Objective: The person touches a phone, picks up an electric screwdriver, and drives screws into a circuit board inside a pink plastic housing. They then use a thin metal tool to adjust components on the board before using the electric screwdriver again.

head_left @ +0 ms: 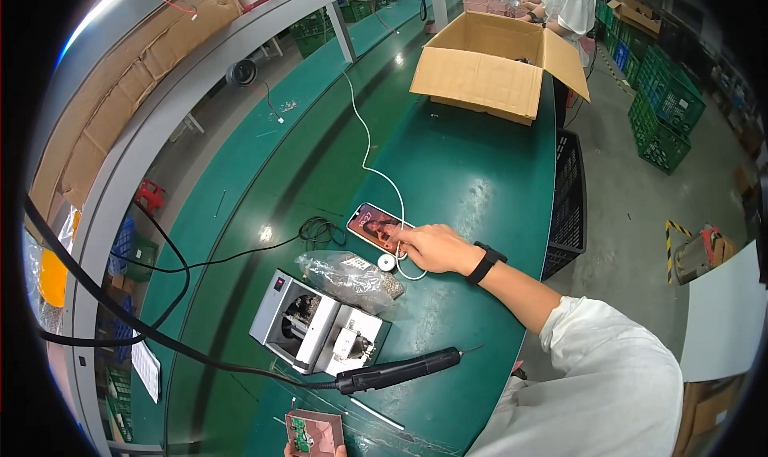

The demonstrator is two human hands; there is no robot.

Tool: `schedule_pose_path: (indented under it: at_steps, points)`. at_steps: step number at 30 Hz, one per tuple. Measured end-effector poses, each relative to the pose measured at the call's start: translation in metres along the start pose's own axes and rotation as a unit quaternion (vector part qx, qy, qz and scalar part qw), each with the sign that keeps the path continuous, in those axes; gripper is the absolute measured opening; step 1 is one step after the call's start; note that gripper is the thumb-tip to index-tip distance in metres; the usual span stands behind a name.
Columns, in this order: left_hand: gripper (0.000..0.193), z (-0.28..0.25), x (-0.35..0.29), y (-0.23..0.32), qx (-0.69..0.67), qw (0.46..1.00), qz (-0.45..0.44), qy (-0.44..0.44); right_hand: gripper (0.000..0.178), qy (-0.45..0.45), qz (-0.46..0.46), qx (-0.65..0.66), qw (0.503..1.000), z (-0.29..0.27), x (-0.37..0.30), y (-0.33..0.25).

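Note:
My right hand point(436, 248) reaches over a lit phone point(375, 226) lying on the green workbench, its index finger stretched onto the screen and nothing gripped. A white cable point(367, 141) runs down past the phone and under this hand. At the lower edge, the fingertips of my left hand point(341, 450) hold a small pink box point(324, 431), open on top, with a green circuit board point(301, 434) inside; the rest of that hand is out of view. Between the hands lies a black electric screwdriver point(398, 372), its bit pointing right, beside a grey screw feeder point(308, 321).
A clear plastic bag of screws point(352, 281) lies behind the feeder, next to a small white round piece point(386, 262). An open cardboard box point(480, 77) stands farther up the bench. A person point(568, 9) works beyond it. Green crates point(664, 97) stand on the floor at right.

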State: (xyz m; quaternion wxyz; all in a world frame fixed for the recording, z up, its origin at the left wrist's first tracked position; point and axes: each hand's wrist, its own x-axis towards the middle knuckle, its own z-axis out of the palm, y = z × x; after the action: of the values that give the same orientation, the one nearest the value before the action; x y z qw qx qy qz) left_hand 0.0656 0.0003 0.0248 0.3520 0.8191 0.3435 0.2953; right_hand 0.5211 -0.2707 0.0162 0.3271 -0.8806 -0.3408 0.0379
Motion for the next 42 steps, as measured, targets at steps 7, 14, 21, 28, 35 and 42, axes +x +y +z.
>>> schedule_pose_path:
  at_steps: [7,14,21,28,35,42]
  points:
    - [0.107,-0.001,0.002,0.003,0.028,1.0,0.008,-0.007,0.045,0.03,-0.006,-0.021,0.999,0.003,-0.001,0.0]
    - [0.108,-0.002,0.003,0.007,-0.007,1.0,-0.021,-0.012,0.044,0.042,0.008,0.004,0.999,0.006,-0.002,0.001]
    - [0.107,0.003,0.004,0.002,-0.006,1.0,-0.002,0.007,0.043,0.045,0.006,-0.022,0.999,0.003,-0.006,-0.001]
    - [0.117,0.001,0.019,-0.049,-0.142,0.99,-0.002,-0.005,0.041,0.043,-0.017,-0.051,0.998,-0.006,-0.01,-0.025]
    - [0.089,0.022,0.079,-0.002,0.203,0.959,-0.086,0.176,0.036,-0.056,-0.098,0.026,0.993,-0.053,-0.049,-0.115]
    - [0.046,0.057,0.009,0.088,0.18,0.932,-0.169,-0.265,0.044,-0.167,-0.123,-0.034,0.978,-0.032,-0.101,-0.149]
